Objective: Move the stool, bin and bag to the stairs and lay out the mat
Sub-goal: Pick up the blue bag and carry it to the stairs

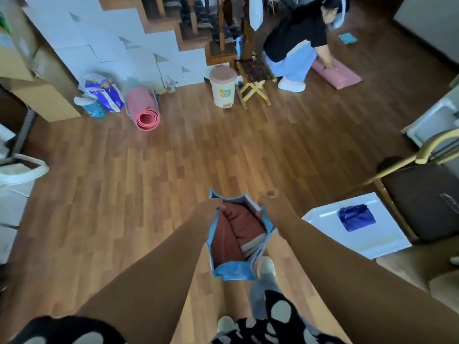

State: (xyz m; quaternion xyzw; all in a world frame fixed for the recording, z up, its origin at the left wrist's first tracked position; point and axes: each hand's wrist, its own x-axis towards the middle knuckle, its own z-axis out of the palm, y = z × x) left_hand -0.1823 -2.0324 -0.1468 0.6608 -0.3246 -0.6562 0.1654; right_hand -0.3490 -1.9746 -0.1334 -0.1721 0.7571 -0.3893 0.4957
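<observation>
From the head camera, one blue bag hung low between both arms, over the wooden floor and well apart from the stairs. The left hand curled its fingers over the bag's left rim and the right hand pinched the right rim, holding the mouth open; folded brown cloth lay inside. At the foot of the stairs stood one cream bin with a pink lid, and just beside it one folding wooden stool. Two pink mats showed: one rolled mat lay left of the bin near a blue basket, and one pink mat lay under the hands of a second person, seemingly part folded. One white box carried a blue cloth.
</observation>
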